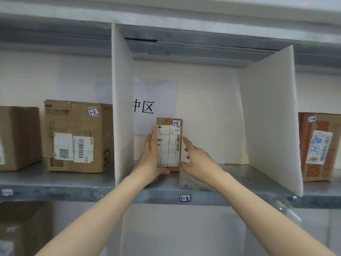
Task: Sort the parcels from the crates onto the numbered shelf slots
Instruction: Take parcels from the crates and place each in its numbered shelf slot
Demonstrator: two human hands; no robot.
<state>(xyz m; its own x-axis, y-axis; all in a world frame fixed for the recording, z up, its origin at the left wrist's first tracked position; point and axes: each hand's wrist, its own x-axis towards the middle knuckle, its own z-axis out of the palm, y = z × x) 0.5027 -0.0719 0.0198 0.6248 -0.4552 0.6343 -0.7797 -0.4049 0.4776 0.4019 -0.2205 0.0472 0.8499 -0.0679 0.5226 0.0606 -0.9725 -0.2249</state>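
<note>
Galvanised steel shelf, dull and mottled, split by two flat white plastic dividers; the slot between them carries tag "1-3" on its front lip. Parcel: narrow rectangular cardboard box with a creased white label, standing upright at 12 o'clock from the tag. Left hand, at the parcel's 9 o'clock, wraps its left edge and bottom corner. Right hand, at 4 o'clock, is spread wide, thumb touching the lower right corner.

Soft even light, blurred, bowed edges.
</note>
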